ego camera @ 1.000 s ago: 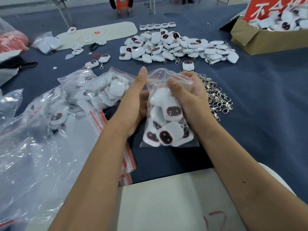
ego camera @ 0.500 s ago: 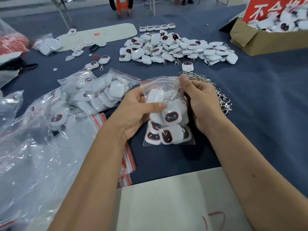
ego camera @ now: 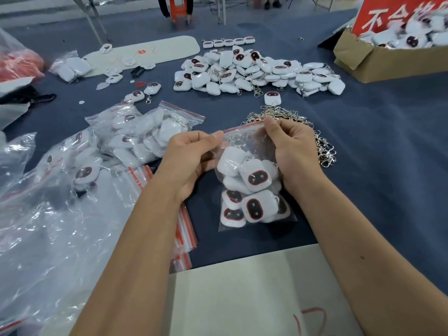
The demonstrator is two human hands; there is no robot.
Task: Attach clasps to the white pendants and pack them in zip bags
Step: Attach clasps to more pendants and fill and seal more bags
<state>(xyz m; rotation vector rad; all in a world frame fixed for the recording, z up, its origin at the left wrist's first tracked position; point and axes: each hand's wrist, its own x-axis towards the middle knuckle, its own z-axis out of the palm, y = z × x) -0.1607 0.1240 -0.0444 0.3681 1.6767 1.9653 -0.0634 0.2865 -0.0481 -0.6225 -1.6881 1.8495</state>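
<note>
Both hands pinch a zip bag holding white pendants.

Two bare forearms enter from the bottom of the frame, one from the lower left and one from the lower right, with no sleeve, watch, bracelet or glove on either as far as the frame's edge. The left hand and the right hand carry no rings that can be seen. The fingers have short, plain nails without polish. A small dark mole sits on the right forearm, toward the lower right of the frame.
</note>
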